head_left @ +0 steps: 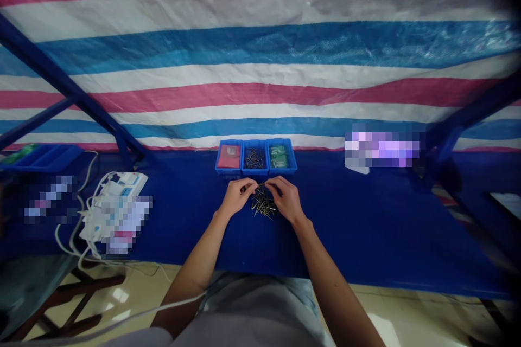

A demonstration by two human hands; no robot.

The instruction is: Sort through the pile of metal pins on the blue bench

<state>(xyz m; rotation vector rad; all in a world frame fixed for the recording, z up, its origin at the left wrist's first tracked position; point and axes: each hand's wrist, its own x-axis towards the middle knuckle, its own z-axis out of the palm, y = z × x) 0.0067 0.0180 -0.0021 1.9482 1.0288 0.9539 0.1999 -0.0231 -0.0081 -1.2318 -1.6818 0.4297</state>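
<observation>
My left hand (237,195) and my right hand (286,198) meet just in front of the blue bins, fingers pinched. Between their fingertips runs a thin screw-like metal piece (261,184), its exact kind too small to tell. Below the hands, a loose pile of similar thin metal pieces (264,205), dark and brass-coloured, lies on the blue table (260,246). Behind stand three joined blue bins: the left bin (217,165) has a red packet, the middle bin (255,172) dark thin metal pieces, and the right bin (293,165) green-and-clear small packets.
To the left lies a white power strip (132,187) with plugs and tangled white cables (83,211). A blue tray (61,157) sits at the far left. Blurred-out items are at left and back right. A striped tarp (260,49) hangs behind, between blue frame posts (91,103).
</observation>
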